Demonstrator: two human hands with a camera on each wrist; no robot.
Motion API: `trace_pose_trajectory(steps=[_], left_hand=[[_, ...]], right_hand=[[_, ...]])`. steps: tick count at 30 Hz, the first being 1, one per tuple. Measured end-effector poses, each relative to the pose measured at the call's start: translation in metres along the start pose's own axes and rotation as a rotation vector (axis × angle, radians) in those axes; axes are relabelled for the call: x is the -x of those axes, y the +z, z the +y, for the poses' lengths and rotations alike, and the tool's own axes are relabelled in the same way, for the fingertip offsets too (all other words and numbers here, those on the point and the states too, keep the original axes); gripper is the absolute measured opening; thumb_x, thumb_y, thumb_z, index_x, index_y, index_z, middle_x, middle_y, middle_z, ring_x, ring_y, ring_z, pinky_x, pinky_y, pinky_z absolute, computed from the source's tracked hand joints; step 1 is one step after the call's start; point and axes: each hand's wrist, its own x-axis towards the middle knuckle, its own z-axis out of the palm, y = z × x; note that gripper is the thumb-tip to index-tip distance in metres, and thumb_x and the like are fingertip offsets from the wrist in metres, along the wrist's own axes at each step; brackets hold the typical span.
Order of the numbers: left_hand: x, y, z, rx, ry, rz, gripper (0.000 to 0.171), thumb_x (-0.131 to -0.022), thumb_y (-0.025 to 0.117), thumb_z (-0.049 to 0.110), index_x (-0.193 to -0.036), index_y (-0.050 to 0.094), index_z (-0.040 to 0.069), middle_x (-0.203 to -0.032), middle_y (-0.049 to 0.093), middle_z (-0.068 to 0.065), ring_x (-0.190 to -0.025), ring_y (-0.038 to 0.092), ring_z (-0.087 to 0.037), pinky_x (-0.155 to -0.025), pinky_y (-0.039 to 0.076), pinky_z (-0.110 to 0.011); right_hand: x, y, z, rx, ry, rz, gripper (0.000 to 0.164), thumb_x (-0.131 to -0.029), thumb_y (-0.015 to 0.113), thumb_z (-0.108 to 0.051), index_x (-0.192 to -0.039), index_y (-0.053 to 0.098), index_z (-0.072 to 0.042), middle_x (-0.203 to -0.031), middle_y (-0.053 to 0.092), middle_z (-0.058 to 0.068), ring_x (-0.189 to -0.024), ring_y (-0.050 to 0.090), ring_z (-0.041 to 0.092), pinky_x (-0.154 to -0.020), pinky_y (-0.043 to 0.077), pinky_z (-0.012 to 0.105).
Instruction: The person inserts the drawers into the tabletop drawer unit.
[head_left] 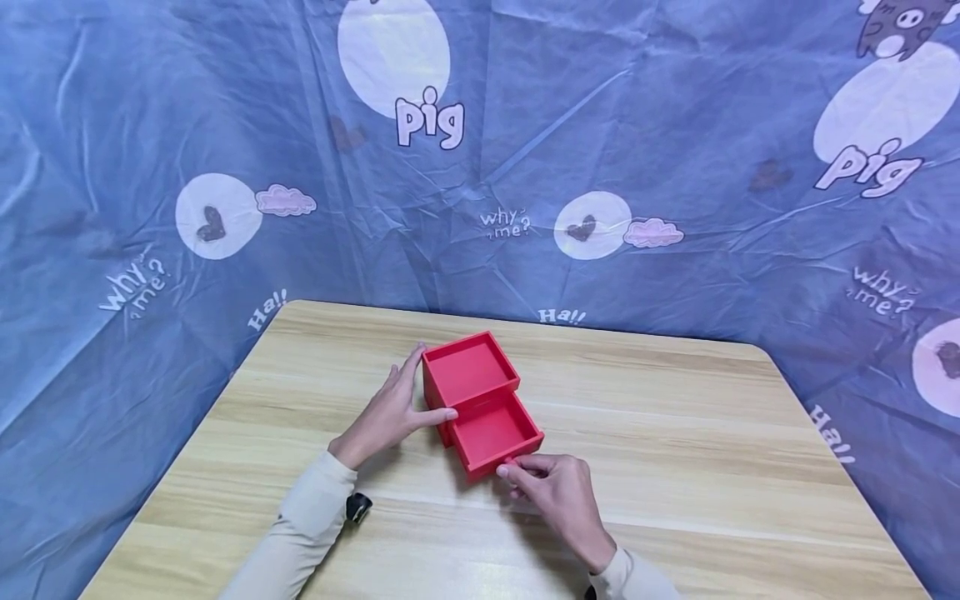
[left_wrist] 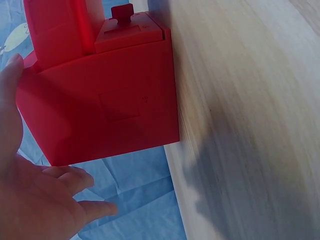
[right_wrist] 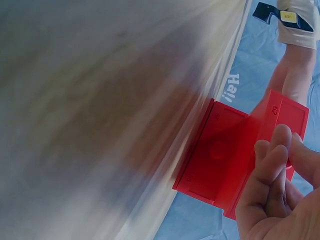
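Observation:
A small red drawer cabinet [head_left: 468, 367] with a raised rim round its top stands on the table. Its upper drawer [head_left: 493, 429] is pulled well out at the front, with nothing inside. Below it, the lower drawer [left_wrist: 132, 34] sits in the cabinet, its knob showing in the left wrist view. My left hand [head_left: 386, 417] holds the cabinet's left side, thumb at the front edge beside the drawer and fingers reaching the back corner. Between thumb and fingers, my right hand [head_left: 558, 492] pinches the knob of the upper drawer; those fingers partly hide it in the right wrist view.
The light wood table [head_left: 675, 450] extends round the cabinet on every side. Behind its back edge hangs a blue printed cloth [head_left: 525, 167], which also runs down both sides. A black wrist device [head_left: 358, 507] sits at the left sleeve.

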Motion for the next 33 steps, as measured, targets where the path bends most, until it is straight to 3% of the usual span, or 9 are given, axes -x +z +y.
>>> trace_pose_trajectory(steps=[10, 20, 23, 33], left_hand=[[-0.003, -0.001, 0.001, -0.002, 0.01, -0.003, 0.117, -0.084, 0.085, 0.05, -0.166, 0.015, 0.005, -0.172, 0.019, -0.014, -0.155, 0.017, -0.045, -0.126, 0.014, -0.056], [-0.003, -0.001, 0.001, 0.001, 0.006, -0.001, 0.117, -0.084, 0.086, 0.048, -0.165, 0.016, 0.002, -0.171, 0.019, -0.016, -0.155, 0.017, -0.045, -0.126, 0.014, -0.056], [-0.002, 0.0, 0.001, -0.001, 0.001, 0.001, 0.117, -0.084, 0.085, 0.049, -0.165, 0.016, 0.002, -0.171, 0.02, -0.016, -0.154, 0.017, -0.047, -0.125, 0.016, -0.057], [-0.002, 0.001, 0.001, -0.005, -0.004, -0.002, 0.115, -0.085, 0.085, 0.049, -0.165, 0.017, 0.002, -0.171, 0.021, -0.017, -0.154, 0.016, -0.048, -0.125, 0.015, -0.058]], right_hand=[[-0.003, -0.001, -0.001, 0.052, -0.101, -0.006, 0.009, -0.08, 0.091, -0.019, -0.087, 0.085, -0.015, -0.062, 0.07, -0.014, -0.058, 0.066, -0.001, -0.048, 0.047, 0.017], [-0.007, -0.003, 0.0, 0.096, -0.109, -0.067, 0.013, -0.082, 0.089, -0.017, -0.09, 0.085, -0.008, -0.068, 0.074, -0.006, -0.056, 0.067, 0.004, -0.046, 0.045, 0.018], [-0.009, -0.004, 0.0, 0.13, -0.118, -0.074, 0.013, -0.083, 0.089, -0.019, -0.09, 0.085, -0.009, -0.066, 0.074, -0.007, -0.056, 0.064, 0.001, -0.047, 0.043, 0.018], [-0.013, -0.009, 0.007, 0.181, -0.131, -0.053, 0.011, -0.081, 0.09, -0.019, -0.091, 0.086, -0.013, -0.082, 0.079, -0.003, -0.061, 0.054, -0.001, -0.054, 0.044, 0.017]])
